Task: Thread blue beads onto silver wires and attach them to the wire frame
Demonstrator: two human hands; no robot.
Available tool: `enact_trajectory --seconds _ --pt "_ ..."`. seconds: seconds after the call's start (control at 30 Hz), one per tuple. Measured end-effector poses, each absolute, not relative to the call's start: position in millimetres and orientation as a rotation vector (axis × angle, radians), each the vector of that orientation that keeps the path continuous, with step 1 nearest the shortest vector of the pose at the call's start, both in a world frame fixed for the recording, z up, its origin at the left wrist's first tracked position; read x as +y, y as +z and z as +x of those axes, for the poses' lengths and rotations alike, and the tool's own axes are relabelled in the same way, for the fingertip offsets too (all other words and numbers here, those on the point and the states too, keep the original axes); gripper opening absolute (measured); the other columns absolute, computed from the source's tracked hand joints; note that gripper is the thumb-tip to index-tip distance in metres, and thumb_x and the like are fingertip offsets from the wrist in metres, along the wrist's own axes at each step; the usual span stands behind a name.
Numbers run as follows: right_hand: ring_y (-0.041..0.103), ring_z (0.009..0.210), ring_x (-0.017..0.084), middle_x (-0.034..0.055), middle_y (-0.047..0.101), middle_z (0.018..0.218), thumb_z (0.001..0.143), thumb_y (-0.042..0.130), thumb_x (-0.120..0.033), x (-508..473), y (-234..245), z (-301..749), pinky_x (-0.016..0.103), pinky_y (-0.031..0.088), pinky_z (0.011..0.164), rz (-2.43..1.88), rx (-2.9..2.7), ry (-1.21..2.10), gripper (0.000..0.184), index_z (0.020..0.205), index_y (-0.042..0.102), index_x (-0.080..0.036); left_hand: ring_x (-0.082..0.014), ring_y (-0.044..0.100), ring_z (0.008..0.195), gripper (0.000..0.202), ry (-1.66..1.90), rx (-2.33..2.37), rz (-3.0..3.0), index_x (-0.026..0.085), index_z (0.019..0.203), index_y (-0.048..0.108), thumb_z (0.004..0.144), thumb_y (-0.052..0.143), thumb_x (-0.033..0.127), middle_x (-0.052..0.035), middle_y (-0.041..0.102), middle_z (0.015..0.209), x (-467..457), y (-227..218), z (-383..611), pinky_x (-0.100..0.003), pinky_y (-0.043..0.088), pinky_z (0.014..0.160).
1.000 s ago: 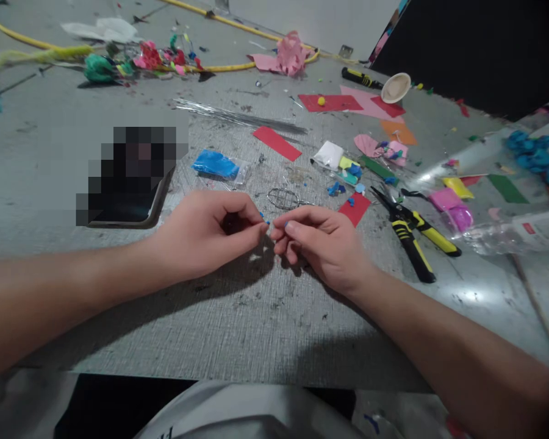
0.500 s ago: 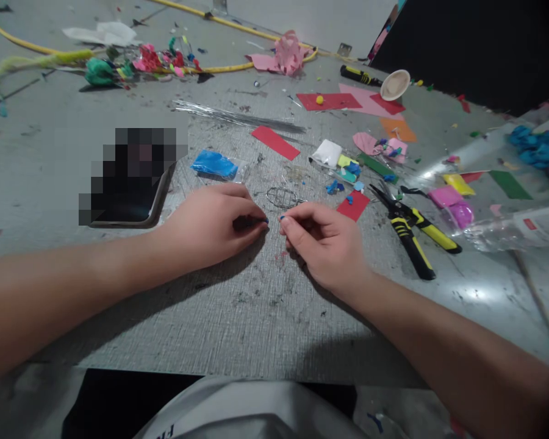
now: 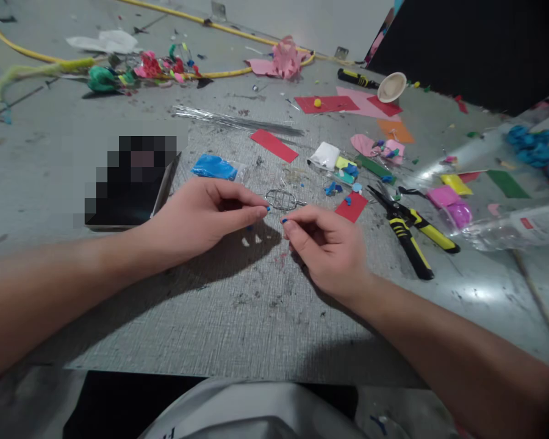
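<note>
My left hand (image 3: 205, 210) pinches a tiny bit of blue clay (image 3: 268, 208) between thumb and forefinger. A short gap to the right, my right hand (image 3: 329, 247) is closed in a pinch with another small piece of blue clay (image 3: 284, 221) at its fingertips. Just beyond the fingers lies a small bent-wire loop (image 3: 281, 199) with wires across it. A packet of blue clay (image 3: 215, 166) rests behind my left hand. Under the left fingers, three small pale crescent-shaped spots (image 3: 257, 239) show on the table; I cannot tell what they are.
Black-and-yellow pliers (image 3: 405, 235) lie right of my right hand, near a red paper strip (image 3: 352, 207) and blue clay scraps (image 3: 333, 188). A blurred dark phone-like object (image 3: 123, 195) sits left. Thin wires (image 3: 238, 119) and a red strip (image 3: 274, 145) lie farther back. A clear bottle (image 3: 516, 228) is at right.
My left fingertips have lifted and straightened a little, baring the pale spots beneath. The right hand keeps its pinch and has barely moved. The view has shifted slightly.
</note>
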State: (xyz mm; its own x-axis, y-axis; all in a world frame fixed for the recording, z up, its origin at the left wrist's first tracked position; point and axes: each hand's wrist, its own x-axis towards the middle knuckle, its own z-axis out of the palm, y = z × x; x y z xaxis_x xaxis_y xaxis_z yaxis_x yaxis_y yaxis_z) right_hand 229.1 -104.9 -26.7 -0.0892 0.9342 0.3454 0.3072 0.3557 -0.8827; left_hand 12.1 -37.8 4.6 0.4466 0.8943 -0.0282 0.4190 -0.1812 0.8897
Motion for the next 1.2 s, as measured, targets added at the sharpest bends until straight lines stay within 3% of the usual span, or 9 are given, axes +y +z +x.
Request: enact_trajectory --seconds 0.1,0.37,0.67,0.87,1.2 --pt "0.068 0.078 0.015 0.0012 0.074 0.085 0.104 0.068 -0.032 -105.3 -27.1 228.6 0.031 0.054 0.07 -1.119 -1.672 0.762 0.012 0.099 0.076 -0.024 -0.0135 0.067 0.068 0.017 0.658 1.083 1.68 0.021 0.093 0.083 0.091 0.08 0.037 -0.0002 0.076 0.077 -40.8 5.3 11.9 -0.023 0.053 0.062" --pt "0.068 0.079 0.016 0.0011 0.076 0.086 0.104 0.068 -0.029 -104.1 -25.6 228.6 0.033 0.055 0.076 -1.085 -1.762 0.664 0.01 0.1 0.076 -0.025 -0.0165 0.074 0.079 0.013 0.645 0.995 1.6 0.021 0.085 0.083 0.086 0.085 0.034 -0.0011 0.078 0.079 -44.7 5.6 15.4 -0.024 0.06 0.07" --pt "0.069 0.081 0.016 0.0011 0.076 0.088 0.103 0.068 -0.025 -103.3 -25.7 227.7 0.033 0.055 0.077 -1.023 -1.769 0.674 0.009 0.099 0.075 -0.025 -0.0172 0.074 0.08 0.019 0.644 0.982 1.64 0.023 0.086 0.083 0.086 0.084 0.042 -0.0014 0.077 0.079 -43.5 3.7 15.0 -0.024 0.06 0.068" --pt "0.067 0.078 0.016 0.0006 0.075 0.086 0.104 0.067 -0.028 -103.9 -25.5 227.3 0.033 0.054 0.074 -1.1 -1.738 0.718 0.01 0.099 0.076 -0.025 -0.0168 0.073 0.08 0.015 0.621 0.97 1.612 0.021 0.082 0.081 0.085 0.085 0.036 -0.0008 0.075 0.077 -43.6 6.1 16.1 -0.025 0.06 0.072" --pt "0.067 0.079 0.017 0.0013 0.077 0.088 0.103 0.068 -0.029 -103.1 -26.0 227.2 0.033 0.055 0.074 -1.098 -1.764 0.669 0.01 0.099 0.077 -0.025 -0.019 0.074 0.085 0.02 0.632 0.974 1.663 0.022 0.083 0.081 0.086 0.085 0.041 -0.0018 0.076 0.08 -43.2 4.3 15.2 -0.028 0.061 0.077"
